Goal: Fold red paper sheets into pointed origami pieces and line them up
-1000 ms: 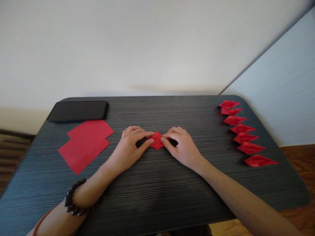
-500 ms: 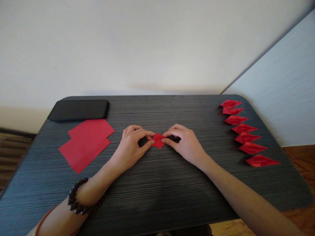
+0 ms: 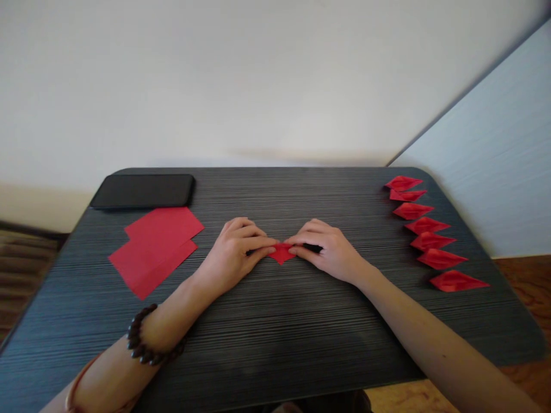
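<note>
A small folded piece of red paper (image 3: 282, 252) lies on the dark striped table (image 3: 275, 332) near its middle. My left hand (image 3: 232, 255) pinches its left side with thumb and fingers pressed together. My right hand (image 3: 329, 249) pinches its right side the same way. Both hands rest on the table and cover most of the paper, so only a small downward point shows. A dark bead bracelet (image 3: 148, 338) sits on my left wrist.
Flat red paper sheets (image 3: 155, 246) lie overlapped at the left. A black phone (image 3: 144, 191) lies at the back left corner. Several folded red paper shapes (image 3: 426, 235) stand in a row along the right edge. A pale wall panel (image 3: 495, 155) rises at the right.
The red piece has been pressed flatter and lower between my fingers, showing less of itself. Both hands have shifted slightly right and closer together.
</note>
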### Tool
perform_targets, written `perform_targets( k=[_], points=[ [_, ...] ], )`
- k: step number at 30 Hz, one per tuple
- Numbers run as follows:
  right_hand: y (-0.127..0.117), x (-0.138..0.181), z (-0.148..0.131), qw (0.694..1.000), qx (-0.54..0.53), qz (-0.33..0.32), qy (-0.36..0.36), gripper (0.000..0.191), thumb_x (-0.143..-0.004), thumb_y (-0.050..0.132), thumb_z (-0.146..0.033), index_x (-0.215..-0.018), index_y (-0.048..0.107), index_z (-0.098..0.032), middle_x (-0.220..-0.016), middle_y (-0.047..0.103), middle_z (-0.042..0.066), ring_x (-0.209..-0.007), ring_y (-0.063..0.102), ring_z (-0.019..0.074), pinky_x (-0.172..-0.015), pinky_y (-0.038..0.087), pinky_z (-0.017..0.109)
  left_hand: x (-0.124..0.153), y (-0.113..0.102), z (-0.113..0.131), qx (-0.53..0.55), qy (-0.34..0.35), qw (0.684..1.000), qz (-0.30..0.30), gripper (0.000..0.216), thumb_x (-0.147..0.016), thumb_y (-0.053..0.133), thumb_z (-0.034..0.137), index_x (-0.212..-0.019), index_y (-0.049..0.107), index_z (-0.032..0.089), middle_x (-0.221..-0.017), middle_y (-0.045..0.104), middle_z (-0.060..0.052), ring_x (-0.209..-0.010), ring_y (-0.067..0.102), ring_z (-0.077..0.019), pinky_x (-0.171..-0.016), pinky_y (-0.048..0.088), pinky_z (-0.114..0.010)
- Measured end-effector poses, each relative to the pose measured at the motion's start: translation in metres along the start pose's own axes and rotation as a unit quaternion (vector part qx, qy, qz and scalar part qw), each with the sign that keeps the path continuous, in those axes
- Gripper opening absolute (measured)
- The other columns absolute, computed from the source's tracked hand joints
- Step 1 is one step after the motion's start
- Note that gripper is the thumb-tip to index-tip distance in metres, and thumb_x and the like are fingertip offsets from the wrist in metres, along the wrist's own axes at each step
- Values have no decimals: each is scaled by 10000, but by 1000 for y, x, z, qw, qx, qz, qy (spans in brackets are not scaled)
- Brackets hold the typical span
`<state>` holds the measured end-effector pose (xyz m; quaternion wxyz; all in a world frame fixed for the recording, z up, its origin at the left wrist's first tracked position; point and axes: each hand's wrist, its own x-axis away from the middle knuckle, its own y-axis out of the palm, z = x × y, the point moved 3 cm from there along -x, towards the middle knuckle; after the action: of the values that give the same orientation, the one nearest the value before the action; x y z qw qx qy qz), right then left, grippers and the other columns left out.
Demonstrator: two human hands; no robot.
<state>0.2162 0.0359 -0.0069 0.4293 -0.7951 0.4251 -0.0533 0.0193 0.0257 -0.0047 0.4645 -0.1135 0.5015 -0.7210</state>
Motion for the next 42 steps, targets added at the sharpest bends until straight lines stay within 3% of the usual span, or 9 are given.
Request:
perform_targets(
  k=[7, 21, 30, 42],
  points=[
    [4, 6, -3, 998, 43, 6, -35, 223, -924, 487, -261, -1032, 682, -245, -882, 613, 49, -810, 560, 155, -738, 489, 317, 6, -4, 2, -54, 114, 992, -15, 217, -911, 501, 204, -1083, 633, 222, -979, 679, -29, -944, 571, -180, -901, 469, -366],
    [5, 15, -16, 976, 198, -21, -90, 288, -959, 397, -199, -1130, 629, -223, -944, 633, 57, -846, 532, 174, -742, 449, 323, 13, -7, 13, -161, 185, 969, -17, 203, -910, 477, 153, -1073, 594, 123, -980, 668, -90, -926, 605, -212, -792, 539, -341],
    [5, 12, -21, 955, 261, -11, -142, 250, -959, 422, -201, -1035, 658, -170, -805, 616, 47, -770, 512, 156, -692, 410, 298, 13, -6, 17, -197, 165, 966, -28, 180, -904, 496, 161, -1033, 614, 122, -951, 672, -70, -865, 611, -203, -693, 549, -315],
    [5, 15, -18, 952, 266, -1, -149, 231, -931, 471, -182, -1086, 643, -193, -930, 639, 40, -866, 520, 172, -755, 419, 316, 13, -12, 18, -189, 171, 966, -48, 207, -920, 466, 169, -1051, 623, 139, -1014, 661, -63, -945, 590, -215, -679, 549, -306]
  ],
)
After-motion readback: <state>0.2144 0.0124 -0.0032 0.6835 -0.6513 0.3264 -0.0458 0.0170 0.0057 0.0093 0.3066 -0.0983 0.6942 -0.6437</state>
